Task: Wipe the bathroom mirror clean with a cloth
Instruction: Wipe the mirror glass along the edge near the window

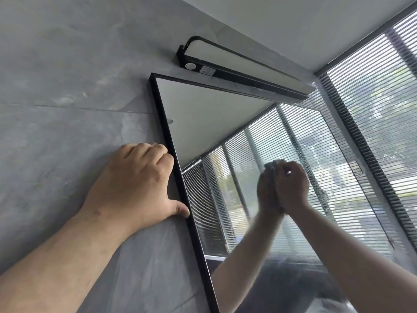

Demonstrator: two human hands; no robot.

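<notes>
A black-framed mirror (203, 114) hangs on the grey tiled wall and reflects window blinds and my arm. My left hand (135, 184) rests on the wall beside the mirror's left frame, fingers curled against the frame edge and thumb touching it. My right hand (293, 188) presses a grey cloth (274, 164) flat against the glass near the mirror's middle right. Only a small bunched edge of the cloth shows above my fingers; the rest is hidden between hand and glass. A streaky smear runs down the glass to the right of the cloth.
A black bar lamp (237, 66) is mounted on the wall just above the mirror. Windows with horizontal blinds (372, 105) fill the right side, close to the mirror's right edge. Grey wall tiles (56, 86) stretch to the left.
</notes>
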